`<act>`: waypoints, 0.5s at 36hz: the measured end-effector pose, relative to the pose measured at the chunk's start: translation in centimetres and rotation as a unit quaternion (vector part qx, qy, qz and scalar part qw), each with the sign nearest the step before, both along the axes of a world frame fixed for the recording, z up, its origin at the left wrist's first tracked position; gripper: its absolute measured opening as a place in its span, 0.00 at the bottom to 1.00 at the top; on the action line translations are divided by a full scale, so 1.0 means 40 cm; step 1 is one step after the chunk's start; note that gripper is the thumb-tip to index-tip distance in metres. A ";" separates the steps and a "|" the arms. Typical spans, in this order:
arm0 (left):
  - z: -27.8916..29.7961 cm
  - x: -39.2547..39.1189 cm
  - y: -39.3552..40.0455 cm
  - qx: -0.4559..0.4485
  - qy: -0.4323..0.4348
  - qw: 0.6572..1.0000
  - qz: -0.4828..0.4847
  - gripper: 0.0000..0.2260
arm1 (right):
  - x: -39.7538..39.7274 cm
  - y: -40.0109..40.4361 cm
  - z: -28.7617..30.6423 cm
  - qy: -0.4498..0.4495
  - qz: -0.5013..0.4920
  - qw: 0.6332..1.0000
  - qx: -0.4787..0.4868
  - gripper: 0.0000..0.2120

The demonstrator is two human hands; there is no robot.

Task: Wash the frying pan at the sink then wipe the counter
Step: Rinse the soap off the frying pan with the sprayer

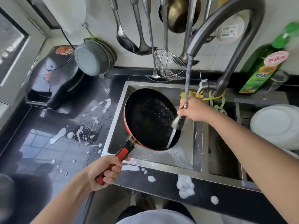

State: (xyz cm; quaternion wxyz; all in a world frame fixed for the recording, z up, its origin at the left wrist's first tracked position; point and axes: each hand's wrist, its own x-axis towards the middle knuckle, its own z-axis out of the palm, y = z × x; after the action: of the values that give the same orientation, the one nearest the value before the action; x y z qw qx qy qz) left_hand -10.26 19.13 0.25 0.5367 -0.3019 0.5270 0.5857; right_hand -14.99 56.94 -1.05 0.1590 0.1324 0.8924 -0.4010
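Observation:
A black frying pan (148, 118) with a red rim is tilted over the steel sink (198, 151). My left hand (105, 172) grips its red and black handle (123, 153) at the sink's front left corner. My right hand (194, 111) holds the pull-out spray head (177, 121) on its grey hose (188, 78) above the pan's right side. Water streams from the spray head onto the pan's inside. Patches of white foam (185, 185) lie on the dark counter (64, 151) in front of and to the left of the sink.
A curved grey faucet (234, 38) arches over the sink. A green detergent bottle (265, 67) stands at the back right, white plates (278, 123) in the right basin. A black appliance (53, 81) and grey bowls (93, 59) sit at the back left. Ladles and a strainer (168, 65) hang on the wall.

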 end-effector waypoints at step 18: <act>0.261 0.021 0.032 -0.214 0.180 0.946 -0.166 0.13 | -0.127 0.107 -0.027 0.017 0.282 0.810 0.513 0.25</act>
State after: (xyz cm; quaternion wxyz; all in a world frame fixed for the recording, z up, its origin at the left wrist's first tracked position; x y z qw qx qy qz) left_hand -9.44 20.41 10.67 0.4451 -0.2072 0.7704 0.4067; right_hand -20.05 61.24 -2.14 0.1584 -0.0698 0.9691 0.1758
